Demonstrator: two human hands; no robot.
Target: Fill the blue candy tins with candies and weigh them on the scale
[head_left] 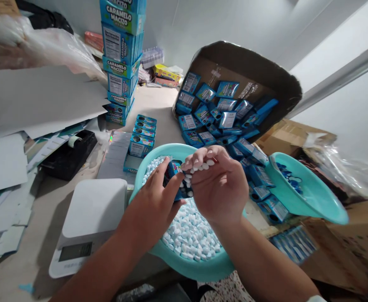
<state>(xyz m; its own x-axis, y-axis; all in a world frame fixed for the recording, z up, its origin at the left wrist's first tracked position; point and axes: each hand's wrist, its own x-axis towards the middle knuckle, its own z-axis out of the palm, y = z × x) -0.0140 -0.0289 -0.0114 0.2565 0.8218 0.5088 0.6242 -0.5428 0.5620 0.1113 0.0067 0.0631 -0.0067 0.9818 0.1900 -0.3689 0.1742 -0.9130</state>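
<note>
My left hand (155, 193) grips a small blue candy box (175, 168), tilted over a turquoise basin (202, 272). Close against the box's opening is my right hand (218, 184), palm turned up and fingers curled round several white candies (204, 165). More candies lie between the hand and the box mouth. Below both hands, the basin holds a heap of pale blue and white candies (193, 235). Just beyond the basin, a short row of blue candy boxes (142, 141) stands in a shallow blue tray (129, 163).
A white digital scale (95, 209) sits left of the basin. Behind stands a tall stack of blue display boxes (121, 63). A tipped cardboard carton (253, 63) spills small boxes. At right is a turquoise scoop-shaped basin (316, 197); at left, a black tape dispenser (70, 153) and cardboard sheets (39, 100).
</note>
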